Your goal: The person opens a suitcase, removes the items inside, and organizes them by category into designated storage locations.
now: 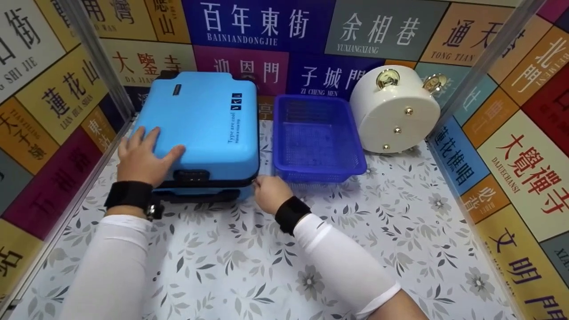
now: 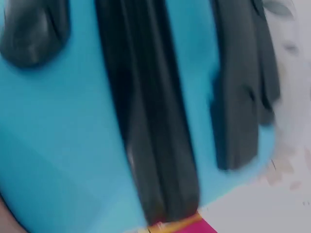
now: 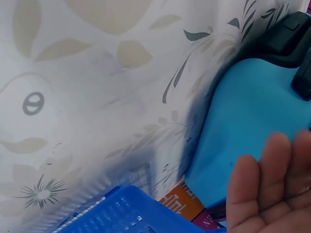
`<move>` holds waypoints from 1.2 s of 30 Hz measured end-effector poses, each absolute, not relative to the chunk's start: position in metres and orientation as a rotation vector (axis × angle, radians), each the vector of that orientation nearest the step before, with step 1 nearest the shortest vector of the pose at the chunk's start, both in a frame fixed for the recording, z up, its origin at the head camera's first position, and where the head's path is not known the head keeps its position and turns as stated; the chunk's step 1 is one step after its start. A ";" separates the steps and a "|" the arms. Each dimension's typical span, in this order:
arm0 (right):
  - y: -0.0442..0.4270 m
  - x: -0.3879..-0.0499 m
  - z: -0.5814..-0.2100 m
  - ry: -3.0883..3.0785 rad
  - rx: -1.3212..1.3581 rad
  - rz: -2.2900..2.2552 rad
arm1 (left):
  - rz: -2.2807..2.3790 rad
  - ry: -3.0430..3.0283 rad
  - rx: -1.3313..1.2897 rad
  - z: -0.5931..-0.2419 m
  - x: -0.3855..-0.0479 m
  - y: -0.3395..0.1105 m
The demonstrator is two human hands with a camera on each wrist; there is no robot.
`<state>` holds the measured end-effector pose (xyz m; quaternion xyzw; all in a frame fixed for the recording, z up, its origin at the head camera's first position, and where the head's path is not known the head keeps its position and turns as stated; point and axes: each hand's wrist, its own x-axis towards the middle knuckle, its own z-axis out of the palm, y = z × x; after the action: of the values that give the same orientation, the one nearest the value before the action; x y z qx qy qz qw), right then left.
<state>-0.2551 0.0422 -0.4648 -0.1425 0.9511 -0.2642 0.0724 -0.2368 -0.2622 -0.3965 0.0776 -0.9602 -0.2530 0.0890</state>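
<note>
At the left I saw the left hand (image 1: 144, 158) resting flat on the lid of the blue suitcase (image 1: 204, 120), fingers spread wide and holding nothing. The suitcase lay on its back at the left of the booth, its combination lock (image 1: 192, 176) facing the wearer. At its near right corner, the right hand (image 1: 272, 194) had thumb and finger pinched narrow on the dark seam. Just beside the suitcase stood the purple-blue basket (image 1: 320, 172), leaving only a slim gap and crowding the space beyond that hand. Next to it, farther right, sat a white round case (image 1: 384, 113) with gold fittings.

Under everything ran a white tabletop (image 1: 213, 284) printed with grey leaves and flowers, and panels (image 1: 262, 22) of coloured blocks with Chinese lettering rose at the left, back and right.

On the left wrist feed, I got only blurred black bars (image 2: 150, 111) across blue shell. My head view cut off the left forearm at the bottom edge. On the right wrist feed, the fingertips were cropped, and I couldn't make out whether a zip pull sat in the pinch.
</note>
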 end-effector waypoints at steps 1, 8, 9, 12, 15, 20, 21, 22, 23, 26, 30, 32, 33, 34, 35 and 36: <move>0.041 -0.255 -0.465 2.854 -0.426 -0.808 | -0.771 -2.852 0.223 -0.398 -0.235 -0.268; 0.038 -0.257 -0.467 2.880 -0.439 -0.843 | -0.733 -2.855 0.131 -0.408 -0.229 -0.279; 0.038 -0.258 -0.467 2.883 -0.442 -0.842 | -0.726 -2.856 0.131 -0.409 -0.229 -0.279; 0.038 -0.259 -0.468 2.887 -0.440 -0.839 | -0.733 -2.847 0.150 -0.412 -0.227 -0.278; 0.037 -0.260 -0.469 2.906 -0.440 -0.822 | -0.746 -2.831 0.179 -0.412 -0.226 -0.276; 0.038 -0.262 -0.468 2.925 -0.419 -0.806 | -0.724 -2.787 0.225 -0.413 -0.222 -0.268; 0.039 -0.263 -0.468 2.925 -0.408 -0.813 | -0.714 -2.777 0.233 -0.414 -0.221 -0.267; 0.040 -0.264 -0.468 2.932 -0.399 -0.815 | -0.702 -2.765 0.240 -0.415 -0.218 -0.265; 0.041 -0.265 -0.468 2.937 -0.389 -0.821 | -0.688 -2.753 0.244 -0.416 -0.215 -0.263; 0.044 -0.268 -0.469 2.980 -0.366 -0.802 | -0.643 -2.725 0.250 -0.419 -0.206 -0.257; 0.045 -0.268 -0.467 3.034 -0.361 -0.729 | -0.594 -2.694 0.268 -0.422 -0.197 -0.247; 0.044 -0.265 -0.465 3.046 -0.379 -0.704 | -0.574 -2.687 0.288 -0.423 -0.195 -0.244; 0.042 -0.262 -0.465 3.046 -0.397 -0.698 | -0.566 -2.687 0.300 -0.423 -0.194 -0.242; 0.040 -0.259 -0.464 3.047 -0.416 -0.693 | -0.557 -2.687 0.311 -0.423 -0.193 -0.242; 0.038 -0.256 -0.463 3.045 -0.434 -0.698 | -0.550 -2.686 0.320 -0.423 -0.193 -0.241; 0.035 -0.252 -0.462 3.041 -0.455 -0.706 | -0.547 -2.684 0.327 -0.422 -0.193 -0.241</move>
<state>-0.2524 0.0350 -0.4621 -0.1441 0.9639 -0.2238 -0.0066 -0.1925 -0.2405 -0.4223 0.1163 -0.9552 -0.1947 0.1901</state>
